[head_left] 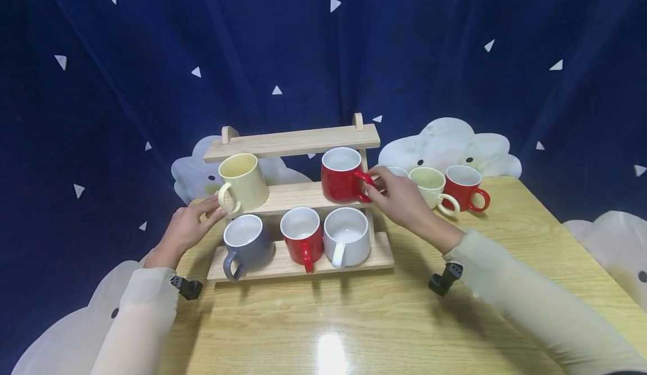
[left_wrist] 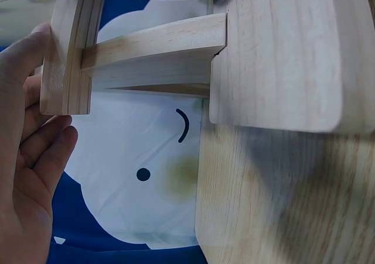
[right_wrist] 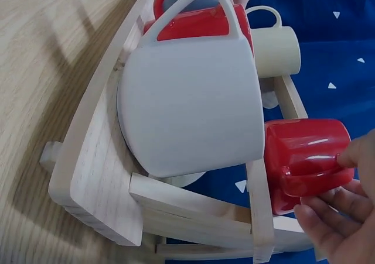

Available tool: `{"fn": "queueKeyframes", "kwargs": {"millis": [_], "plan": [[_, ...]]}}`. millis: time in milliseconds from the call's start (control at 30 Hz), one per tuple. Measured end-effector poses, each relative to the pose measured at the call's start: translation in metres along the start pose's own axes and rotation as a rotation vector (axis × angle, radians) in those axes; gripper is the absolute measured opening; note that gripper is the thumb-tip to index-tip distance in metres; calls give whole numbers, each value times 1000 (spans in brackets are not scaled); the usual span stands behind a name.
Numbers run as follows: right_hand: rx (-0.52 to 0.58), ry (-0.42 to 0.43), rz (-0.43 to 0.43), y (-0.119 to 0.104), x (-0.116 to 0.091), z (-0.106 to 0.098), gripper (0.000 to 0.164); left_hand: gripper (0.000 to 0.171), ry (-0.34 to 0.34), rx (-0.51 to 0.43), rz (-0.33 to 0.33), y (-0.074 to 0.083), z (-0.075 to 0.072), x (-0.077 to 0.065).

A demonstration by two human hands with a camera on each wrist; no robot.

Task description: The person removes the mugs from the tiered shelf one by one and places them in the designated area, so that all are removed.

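Observation:
A three-tier wooden rack [head_left: 298, 268] stands on the table with mugs on its lower two shelves. My right hand [head_left: 399, 195] pinches the handle of a red mug [head_left: 340, 179] at the right end of the middle shelf. At that shelf's left end sits a pale yellow mug [head_left: 245, 187]. My left hand [head_left: 189, 223] grips the shelf's end beside this mug's handle; the left wrist view shows the thumb along the board [left_wrist: 67, 59] and the fingers round its end. Below stand a grey-blue mug [head_left: 250, 246], another red mug [head_left: 298, 237] and a white mug [head_left: 349, 237].
On the table to the right stand a pale green mug [head_left: 429, 181] and a red mug [head_left: 462, 187]. A white rim [head_left: 398, 170] shows partly behind my right hand. The bare top shelf [head_left: 298, 141] overhangs the mugs; a dark blue curtain [head_left: 323, 44] hangs behind.

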State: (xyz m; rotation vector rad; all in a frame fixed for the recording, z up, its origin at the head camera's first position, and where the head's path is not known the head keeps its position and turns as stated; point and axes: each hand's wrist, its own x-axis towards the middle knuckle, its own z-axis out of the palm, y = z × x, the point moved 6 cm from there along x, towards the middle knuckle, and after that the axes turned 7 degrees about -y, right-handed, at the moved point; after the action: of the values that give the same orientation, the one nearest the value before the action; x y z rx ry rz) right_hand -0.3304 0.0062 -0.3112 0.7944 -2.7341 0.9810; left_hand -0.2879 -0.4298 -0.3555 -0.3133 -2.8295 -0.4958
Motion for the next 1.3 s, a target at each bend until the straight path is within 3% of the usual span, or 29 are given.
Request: {"fn": "queueKeyframes", "kwargs": {"millis": [367,867,1300], "plan": [[87,-5,-10,9,1,-3,38,51,-14,-5,-23,0,1,1],[260,-38,133,26,-6,-11,33,49,-10,2,-16,-1,1,0],[338,-42,186,38,-20,-30,35,51,-27,-5,-36,-1,1,0]]}}
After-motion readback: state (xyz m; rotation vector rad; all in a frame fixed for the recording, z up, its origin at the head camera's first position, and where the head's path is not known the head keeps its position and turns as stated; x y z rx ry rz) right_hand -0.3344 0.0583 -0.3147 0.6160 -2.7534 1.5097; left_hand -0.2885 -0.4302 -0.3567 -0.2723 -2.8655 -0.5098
